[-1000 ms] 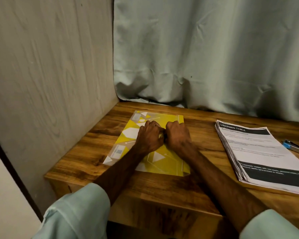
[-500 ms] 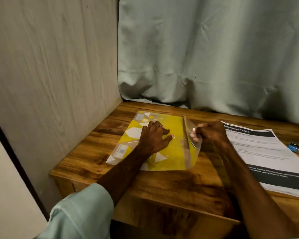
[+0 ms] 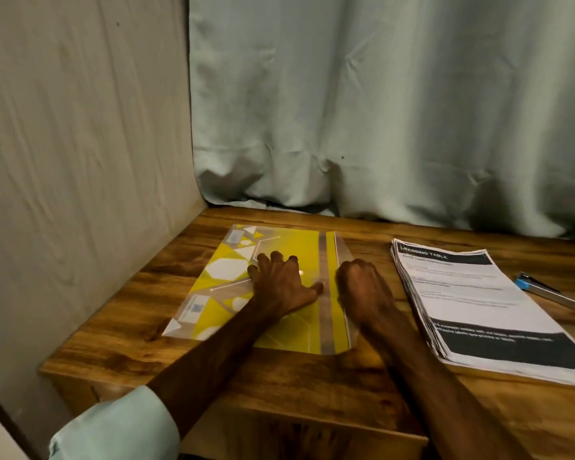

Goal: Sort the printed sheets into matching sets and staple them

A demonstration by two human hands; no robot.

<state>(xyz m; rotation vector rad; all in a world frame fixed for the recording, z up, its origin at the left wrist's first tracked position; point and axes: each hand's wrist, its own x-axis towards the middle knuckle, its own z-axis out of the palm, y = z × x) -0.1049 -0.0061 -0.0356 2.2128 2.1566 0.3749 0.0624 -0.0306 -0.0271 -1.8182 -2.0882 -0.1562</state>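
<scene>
Where the grained wooden table (image 3: 279, 376) meets a pale textured wall panel (image 3: 80, 161) and a creased grey-green curtain (image 3: 379, 111), a glossy yellow plastic folder (image 3: 299, 247) lies flat, printed with white angular shapes and edged on its right by a clear strip and flap. The left hand (image 3: 279, 283) lies palm-down on the folder, fingers spread and straight, thumb stretched toward the clear strip, pressing and gripping nothing. The right hand (image 3: 362, 290) sits knuckles-up over the folder's right edge with its fingers curled under; whether they pinch the flap cannot be told. To the right, apart from both hands, the thick stack of printed sheets (image 3: 472, 293) rests with black bands across its top page. A blue and metal stapler (image 3: 541, 288) lies just beyond it.
</scene>
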